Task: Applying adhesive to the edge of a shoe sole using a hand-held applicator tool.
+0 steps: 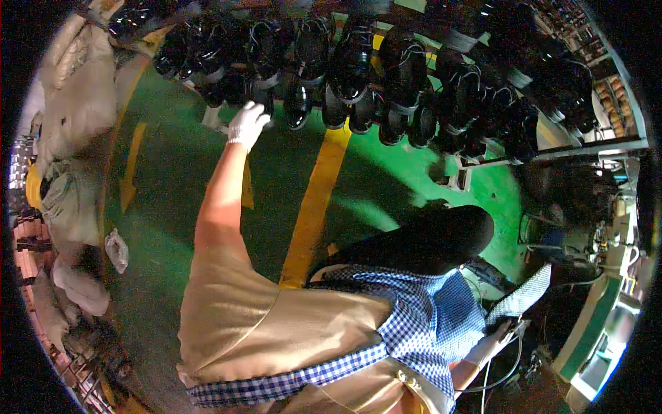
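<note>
My left arm reaches forward to a row of black shoes on a rack. The left hand, in a white glove, is beside the toe of a glossy black shoe; its fingers look parted and hold nothing visible. Whether the fingertips touch the shoe I cannot tell. Several more black lace-up shoes hang in two rows, toes down. At the lower right, my gloved right hand closes around something dark and partly hidden, beside a thin pale cable and a blue-and-white checked cloth piece.
The rack's metal rail runs along the far right. Large pale sacks stand on the left, with a small plastic bag on the green floor. A workbench with equipment stands at the right. My dark-clad knee juts forward.
</note>
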Motion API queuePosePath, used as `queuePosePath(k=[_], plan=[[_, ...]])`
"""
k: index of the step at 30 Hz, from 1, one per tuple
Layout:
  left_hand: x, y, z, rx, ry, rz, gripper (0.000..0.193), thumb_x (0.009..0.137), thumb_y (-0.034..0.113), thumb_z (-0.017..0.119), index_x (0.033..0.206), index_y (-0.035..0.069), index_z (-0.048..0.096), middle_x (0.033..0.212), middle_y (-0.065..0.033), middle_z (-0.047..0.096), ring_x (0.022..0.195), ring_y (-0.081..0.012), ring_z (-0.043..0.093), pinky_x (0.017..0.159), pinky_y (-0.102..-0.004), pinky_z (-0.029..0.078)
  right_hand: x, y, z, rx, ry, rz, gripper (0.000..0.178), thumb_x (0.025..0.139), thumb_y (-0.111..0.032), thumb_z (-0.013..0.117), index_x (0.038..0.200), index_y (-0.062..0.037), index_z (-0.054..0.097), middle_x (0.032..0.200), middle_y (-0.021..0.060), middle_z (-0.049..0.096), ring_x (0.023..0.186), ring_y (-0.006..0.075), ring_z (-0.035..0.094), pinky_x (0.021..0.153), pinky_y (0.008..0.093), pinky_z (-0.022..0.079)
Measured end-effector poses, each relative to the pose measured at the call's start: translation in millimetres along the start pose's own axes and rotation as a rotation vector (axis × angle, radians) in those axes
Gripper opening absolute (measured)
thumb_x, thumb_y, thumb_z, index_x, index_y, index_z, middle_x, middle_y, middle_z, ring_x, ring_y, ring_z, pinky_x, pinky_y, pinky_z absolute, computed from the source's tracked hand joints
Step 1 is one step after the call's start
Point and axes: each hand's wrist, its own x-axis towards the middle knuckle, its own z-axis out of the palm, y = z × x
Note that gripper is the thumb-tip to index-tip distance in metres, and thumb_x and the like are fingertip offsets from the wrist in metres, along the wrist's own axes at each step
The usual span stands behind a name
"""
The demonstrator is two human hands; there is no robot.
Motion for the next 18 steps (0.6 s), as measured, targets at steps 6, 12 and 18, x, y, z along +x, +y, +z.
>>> queuePosePath(k=[6,12,18], plan=[[58,15,5,0.029,0.056,-0.107,0.041,0.098,0.037,0.063,0.123,0.005,0.065,0.129,-0.0211,0.064,0.12,-0.0416,0.063,0.099,-0.0503,0.052,10,3,-13,0.1,-0.012,0.113,0.058,0.113,-0.032,0.043,0.16,0.0008,0.037,0.167,0.0201,0.036,0.15,0.0316,0.038,0.124,0.0446,0.027],[53,-24,-24,0.33,0.399,-0.566,0.05,0.093,0.038,0.068,0.142,0.034,0.059,0.146,-0.0116,0.055,0.131,-0.0363,0.056,0.105,-0.0482,0.052,18,48,-32,0.123,-0.03,0.112,0.065,0.11,-0.038,0.051,0.166,-0.0127,0.03,0.154,0.0079,0.049,0.088,0.0153,0.055,0.061,0.0269,0.043],[97,-100,-29,0.655,-0.301,-0.706,0.08,0.082,0.064,0.074,0.154,0.046,0.046,0.172,-0.0038,0.029,0.16,-0.0319,0.022,0.125,-0.0662,0.018,49,116,-58,-0.325,0.007,-0.277,0.06,0.104,-0.002,0.052,0.162,-0.0089,0.037,0.166,0.0137,0.037,0.125,0.0275,0.055,0.074,0.0303,0.056]])
